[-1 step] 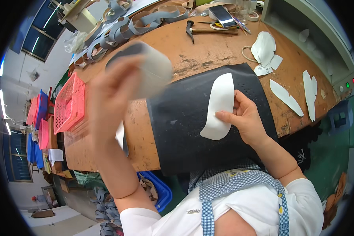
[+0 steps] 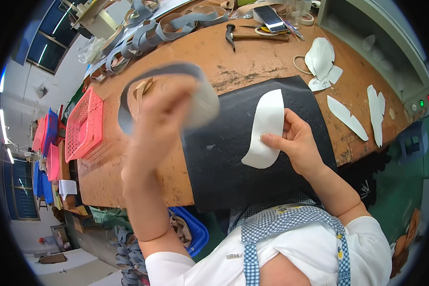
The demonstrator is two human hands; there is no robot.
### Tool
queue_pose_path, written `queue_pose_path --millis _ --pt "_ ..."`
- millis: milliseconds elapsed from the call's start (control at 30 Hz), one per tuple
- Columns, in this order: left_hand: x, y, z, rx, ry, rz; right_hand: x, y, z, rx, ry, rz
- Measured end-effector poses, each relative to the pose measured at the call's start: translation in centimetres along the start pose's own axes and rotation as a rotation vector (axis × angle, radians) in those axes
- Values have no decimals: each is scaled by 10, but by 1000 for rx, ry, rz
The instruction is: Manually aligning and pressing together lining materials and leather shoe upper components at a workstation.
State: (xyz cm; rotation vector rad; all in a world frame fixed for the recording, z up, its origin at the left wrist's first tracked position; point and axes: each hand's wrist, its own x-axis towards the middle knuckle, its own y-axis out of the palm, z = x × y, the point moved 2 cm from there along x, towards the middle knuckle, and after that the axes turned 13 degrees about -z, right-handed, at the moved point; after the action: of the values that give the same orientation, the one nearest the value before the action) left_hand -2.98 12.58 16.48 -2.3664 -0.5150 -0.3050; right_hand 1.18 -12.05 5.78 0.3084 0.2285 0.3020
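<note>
My left hand (image 2: 164,112), smeared by motion, is raised over the table left of the black mat (image 2: 209,176). Its fingers are closed on a bent strip (image 2: 126,102), grey-blue on one face and pale on the other, which arches in a loop around the hand. Small tan strips (image 2: 139,93) show inside that loop; whether they are held too I cannot tell. My right hand (image 2: 295,143) pinches a white curved piece (image 2: 266,126) between thumb and fingers, just over the mat.
Several white cut pieces (image 2: 346,117) lie to the right. A hammer (image 2: 257,37) and a phone (image 2: 270,20) are at the back. Grey-blue strips (image 2: 176,26) pile along the far edge. A pink basket (image 2: 84,125) stands at the left; a blue bin (image 2: 198,233) sits below the table.
My left hand has shifted right, and the strip in it has turned from a broad pale face into an open loop. My right hand and the white piece have hardly moved.
</note>
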Motion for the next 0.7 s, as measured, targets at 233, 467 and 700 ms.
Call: queue_pose_path --millis 233,467,700 --pt "-99 89 61 -466 -528 -34 0 2 -15 -53 17 25" --pt "-119 89 45 -686 -623 -161 -7 24 -27 -117 -43 101" --pt "-125 84 45 -750 -655 -152 -7 32 -33 -153 -89 117"
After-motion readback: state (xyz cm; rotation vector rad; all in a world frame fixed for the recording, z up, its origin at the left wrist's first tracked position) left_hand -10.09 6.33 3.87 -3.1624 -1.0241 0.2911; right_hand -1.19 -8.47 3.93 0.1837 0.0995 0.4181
